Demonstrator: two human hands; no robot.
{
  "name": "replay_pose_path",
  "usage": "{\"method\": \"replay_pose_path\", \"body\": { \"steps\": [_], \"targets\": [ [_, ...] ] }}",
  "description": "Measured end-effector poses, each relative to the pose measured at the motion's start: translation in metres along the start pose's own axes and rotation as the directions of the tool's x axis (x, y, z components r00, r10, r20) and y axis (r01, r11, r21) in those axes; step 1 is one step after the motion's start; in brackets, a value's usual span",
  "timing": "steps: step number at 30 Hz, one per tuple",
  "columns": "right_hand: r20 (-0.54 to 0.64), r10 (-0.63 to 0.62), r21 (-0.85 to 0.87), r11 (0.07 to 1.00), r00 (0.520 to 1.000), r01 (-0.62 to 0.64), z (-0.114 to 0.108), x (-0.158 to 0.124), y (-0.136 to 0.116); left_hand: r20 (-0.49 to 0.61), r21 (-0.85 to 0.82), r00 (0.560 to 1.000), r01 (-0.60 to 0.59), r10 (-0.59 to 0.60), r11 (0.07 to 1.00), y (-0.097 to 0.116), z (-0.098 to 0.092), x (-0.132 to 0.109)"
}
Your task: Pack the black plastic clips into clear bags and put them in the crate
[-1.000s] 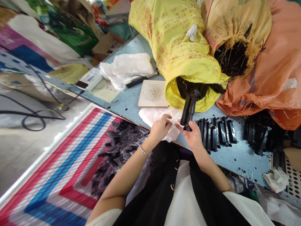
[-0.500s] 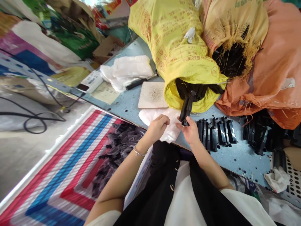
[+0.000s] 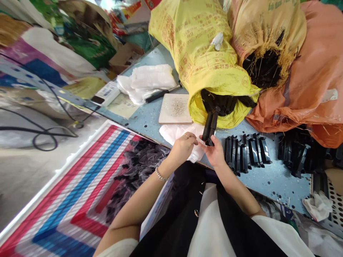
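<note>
My right hand grips the lower end of a long, narrow black plastic part, thumb and fingers around it. The part's upper end points at the mouth of a yellow woven sack, where more black parts show. My left hand is just left of it, fingers curled and closed, fingertips close to the right hand's fingers; whatever they pinch is hidden. Beneath both hands lies a stack of thin clear-white plastic bags. Several black parts stand in a row right of my right hand.
Left of my body a red, blue and white crate holds bagged black parts. A beige board, a black-handled tool and folded white bags lie on the blue table. An orange sack is at right.
My left hand has moved slightly right, its fingertips now nearer my right hand. The black part stays in my right hand, a little more to the left. The view has shifted slightly.
</note>
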State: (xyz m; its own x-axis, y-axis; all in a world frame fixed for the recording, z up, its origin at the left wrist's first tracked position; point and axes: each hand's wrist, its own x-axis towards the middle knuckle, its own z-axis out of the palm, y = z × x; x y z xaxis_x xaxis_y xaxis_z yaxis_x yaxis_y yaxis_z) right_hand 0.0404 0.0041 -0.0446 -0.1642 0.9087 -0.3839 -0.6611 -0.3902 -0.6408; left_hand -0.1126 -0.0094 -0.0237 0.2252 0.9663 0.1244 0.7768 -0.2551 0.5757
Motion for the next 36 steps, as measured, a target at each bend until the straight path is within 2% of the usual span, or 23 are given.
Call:
{"method": "replay_pose_path", "body": {
  "steps": [1,3,5,7,9,12,15,17,20,22,24,25,26,28,29,30,31,32,35,36],
  "targets": [
    [-0.005,-0.036,-0.011,0.999,0.999,0.036,0.000,0.001,0.002,0.051,0.117,0.999,-0.025,0.019,0.993,0.003,-0.003,-0.002],
    [-0.020,-0.136,-0.055,0.989,0.990,0.135,0.001,0.002,0.004,0.110,0.349,0.994,-0.021,-0.019,0.937,0.008,-0.009,-0.003],
    [-0.042,-0.241,-0.138,0.963,0.970,0.233,0.000,0.000,0.001,0.076,0.477,0.994,0.036,-0.082,0.878,0.010,-0.016,-0.004],
    [-0.045,-0.305,-0.233,0.929,0.951,0.287,-0.005,-0.006,-0.006,0.009,0.464,0.995,0.085,-0.101,0.882,0.008,-0.020,-0.002],
    [-0.011,-0.282,-0.281,0.921,0.959,0.268,-0.014,-0.019,-0.016,-0.038,0.352,0.997,0.074,-0.065,0.933,0.001,-0.018,-0.001],
    [0.075,-0.069,-0.261,0.962,0.995,0.086,-0.030,-0.044,-0.032,-0.107,0.130,0.994,0.048,-0.034,0.990,-0.014,-0.006,0.004],
    [0.153,0.167,-0.217,0.967,0.974,-0.132,-0.045,-0.065,-0.042,-0.162,-0.035,0.984,0.067,-0.072,0.997,-0.027,0.008,0.010],
    [0.208,0.319,-0.186,0.941,0.925,-0.283,-0.050,-0.073,-0.046,-0.195,-0.088,0.979,0.049,-0.065,0.995,-0.032,0.013,0.013],
    [0.290,0.527,-0.121,0.848,0.799,-0.516,-0.053,-0.071,-0.047,-0.181,-0.122,0.983,-0.040,0.018,0.992,-0.032,0.010,0.011],
    [0.340,0.600,-0.080,0.786,0.724,-0.614,-0.052,-0.062,-0.045,-0.155,-0.118,0.984,-0.108,0.089,0.987,-0.024,0.005,0.003],
    [0.356,0.618,-0.083,0.768,0.700,-0.635,-0.049,-0.052,-0.040,-0.140,-0.095,0.973,-0.195,0.181,0.976,-0.011,0.002,-0.010],
    [0.329,0.607,-0.110,0.786,0.724,-0.609,-0.047,-0.048,-0.036,-0.121,-0.087,0.963,-0.251,0.240,0.964,-0.002,0.002,-0.017],
    [0.269,0.569,-0.163,0.822,0.777,-0.545,-0.044,-0.046,-0.032,-0.088,-0.088,0.949,-0.310,0.303,0.947,0.007,0.003,-0.024],
    [0.140,0.409,-0.390,0.860,0.902,-0.330,-0.037,-0.047,-0.025,-0.005,-0.118,0.918,-0.394,0.396,0.912,0.025,0.008,-0.037],
    [0.122,0.309,-0.539,0.819,0.943,-0.198,-0.034,-0.051,-0.023,0.030,-0.143,0.909,-0.407,0.415,0.902,0.032,0.010,-0.042],
    [0.152,0.235,-0.676,0.733,0.960,-0.073,-0.031,-0.057,-0.023,0.046,-0.170,0.907,-0.406,0.419,0.898,0.038,0.010,-0.047],
    [0.220,0.216,-0.773,0.634,0.951,0.035,-0.028,-0.063,-0.026,0.040,-0.194,0.909,-0.401,0.416,0.895,0.043,0.007,-0.052],
    [0.309,0.259,-0.825,0.552,0.915,0.123,-0.027,-0.069,-0.031,0.024,-0.215,0.914,-0.391,0.405,0.895,0.045,0.001,-0.058],
    [0.530,0.438,-0.833,0.430,0.726,0.348,-0.029,-0.076,-0.060,0.004,-0.220,0.949,-0.306,0.314,0.926,0.032,-0.033,-0.089],
    [0.563,0.432,-0.825,0.352,0.705,0.442,-0.033,-0.073,-0.072,0.026,-0.198,0.967,-0.245,0.255,0.949,0.020,-0.047,-0.103]
  ]
}}
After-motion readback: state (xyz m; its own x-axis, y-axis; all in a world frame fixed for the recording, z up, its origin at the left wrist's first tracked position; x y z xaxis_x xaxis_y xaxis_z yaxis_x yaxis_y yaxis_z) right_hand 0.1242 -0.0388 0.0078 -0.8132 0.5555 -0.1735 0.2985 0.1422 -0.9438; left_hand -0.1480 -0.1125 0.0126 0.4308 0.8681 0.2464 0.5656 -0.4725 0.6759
